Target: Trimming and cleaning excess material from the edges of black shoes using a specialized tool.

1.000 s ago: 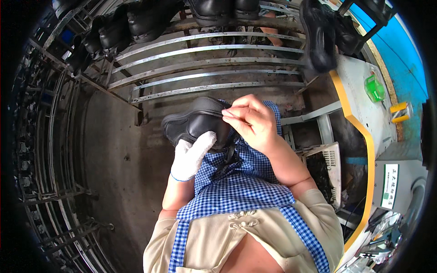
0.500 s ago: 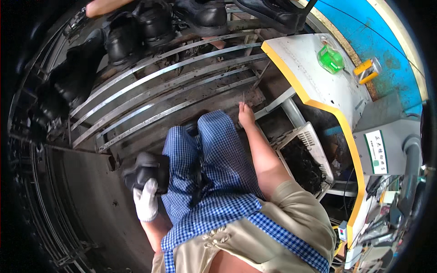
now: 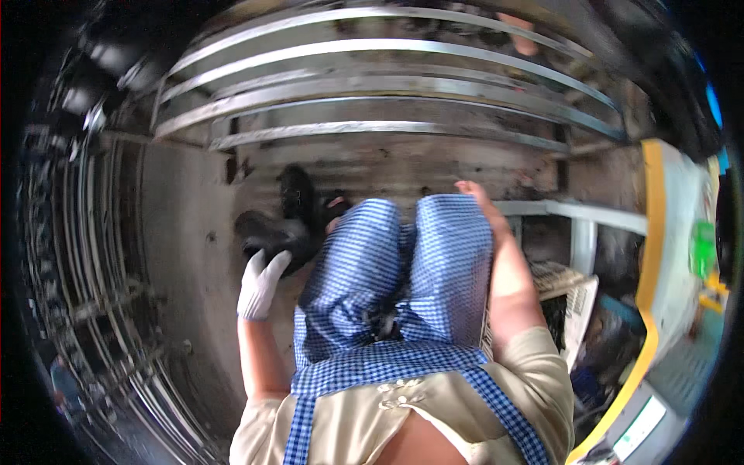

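My left hand (image 3: 262,284), in a white knitted glove, grips the rim of a black shoe (image 3: 273,234) to the left of my knees. Its thumb and fingers show apart on the shoe's near edge. Beyond it a second dark shape, perhaps another shoe (image 3: 296,192), is close to the floor. My bare right hand (image 3: 477,197) is closed beside my right knee. A thin tip seems to stick out of its fingers, too small and blurred to name. A blue checked apron (image 3: 387,263) covers my lap.
A metal slatted rack (image 3: 372,126) spans the far side. A white plastic crate (image 3: 581,318) stands at my right, under a white table with a yellow edge (image 3: 649,232). A green container (image 3: 702,248) is on that table. More racks (image 3: 116,310) line the left.
The view has swung left, so the table now lies farther right and the rack straight ahead. The shoe has tipped over in my left hand; my right hand has come next to the knee.
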